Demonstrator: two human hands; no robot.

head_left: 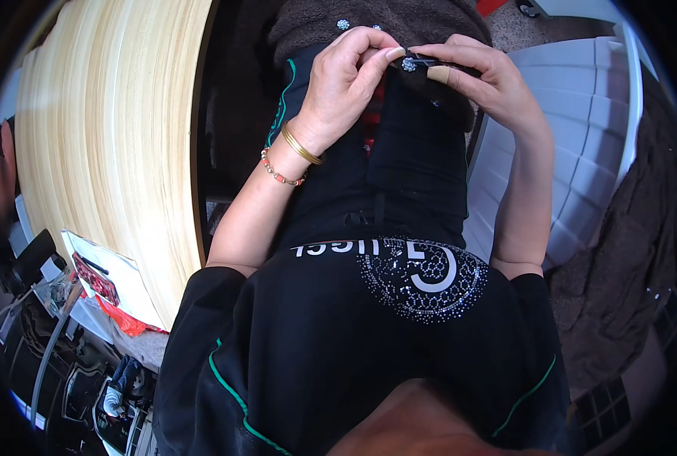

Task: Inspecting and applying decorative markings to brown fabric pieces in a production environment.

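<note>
Above my lap, a small sparkling bead cluster [408,64] sits between my two hands. My left hand [342,87] is closed, its thumb and forefinger pinched beside the cluster; what they pinch is too small to make out. My right hand [494,80] is closed around a slim dark piece [427,60] of unclear kind that reaches toward the cluster. A tan strip wraps the right thumb's tip. Another glittering cluster [343,24] lies beyond my left hand on a dark brown fuzzy cloth [300,29], which spreads over my knees.
A pale wood-grain tabletop [110,137] stands at my left, its edge close to my left arm. To the right is a large whitish ribbed plastic surface [559,144], with dark brown cloth [612,289] beside it. A picture sheet [114,277] and red plastic [126,319] lie at lower left.
</note>
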